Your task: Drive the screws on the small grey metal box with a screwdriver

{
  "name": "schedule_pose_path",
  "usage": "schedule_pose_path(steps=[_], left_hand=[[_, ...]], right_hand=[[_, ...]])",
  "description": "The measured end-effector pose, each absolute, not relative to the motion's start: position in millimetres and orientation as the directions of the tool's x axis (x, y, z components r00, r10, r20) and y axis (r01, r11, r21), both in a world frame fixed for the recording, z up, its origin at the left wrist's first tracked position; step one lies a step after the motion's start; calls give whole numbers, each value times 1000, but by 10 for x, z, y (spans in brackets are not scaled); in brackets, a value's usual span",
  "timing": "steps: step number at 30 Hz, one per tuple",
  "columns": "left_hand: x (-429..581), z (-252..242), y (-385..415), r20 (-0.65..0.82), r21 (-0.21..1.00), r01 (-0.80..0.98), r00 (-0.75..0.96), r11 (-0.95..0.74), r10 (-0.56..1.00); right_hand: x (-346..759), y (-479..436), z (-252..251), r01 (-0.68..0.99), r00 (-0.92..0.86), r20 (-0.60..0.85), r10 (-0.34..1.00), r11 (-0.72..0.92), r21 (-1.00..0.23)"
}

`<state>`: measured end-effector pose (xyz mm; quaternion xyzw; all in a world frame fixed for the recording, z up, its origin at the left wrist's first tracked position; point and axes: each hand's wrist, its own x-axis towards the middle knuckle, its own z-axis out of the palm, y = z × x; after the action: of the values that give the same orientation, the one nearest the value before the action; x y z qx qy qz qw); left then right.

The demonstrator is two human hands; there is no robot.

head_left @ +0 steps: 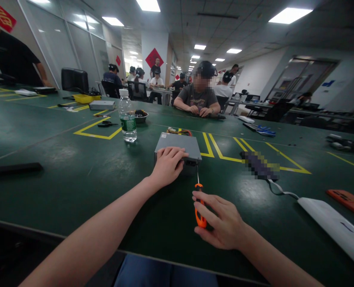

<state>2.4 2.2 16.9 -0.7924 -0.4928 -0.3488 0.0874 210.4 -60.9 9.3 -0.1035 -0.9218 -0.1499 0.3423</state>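
A grey metal computer power supply (pixel 179 141) sits on the green table in front of me, its bundle of coloured wires (pixel 181 132) at the far side. My left hand (pixel 169 164) lies over its near left part, fingers on top and thumb bent at the near edge, holding it. In my right hand (pixel 220 219) is an orange and black screwdriver (pixel 199 211), gripped by the handle between thumb and fingers. Its thin shaft points away from me, and the tip meets the near right corner of the power supply. Whether a screw sits there is too small to tell.
A water bottle (pixel 127 117) stands behind left, with a small bowl (pixel 141 116) beside it. A white power bank (pixel 335 227), its cable, a pixelated device (pixel 259 164) and an orange phone (pixel 349 203) lie right. A dark bar (pixel 13 169) lies left. A person (pixel 197 93) sits opposite.
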Motion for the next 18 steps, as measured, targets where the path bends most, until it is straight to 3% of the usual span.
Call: schedule_pose_path(steps=[4,9,14,18], left_hand=[[29,171,21,630,213,842,270,-496,728],[26,170,20,640,212,836,273,-506,718],[24,159,30,646,207,835,275,-510,712],[28,169,27,636,212,838,272,-502,722]], right_hand=[[2112,-618,119,324,-756,649,80,908,266],[2135,-587,77,343,-661,742,108,924,171],[2147,-580,43,306,-670,732,126,945,117],[2149,-596,82,306,-724,680,119,938,161]])
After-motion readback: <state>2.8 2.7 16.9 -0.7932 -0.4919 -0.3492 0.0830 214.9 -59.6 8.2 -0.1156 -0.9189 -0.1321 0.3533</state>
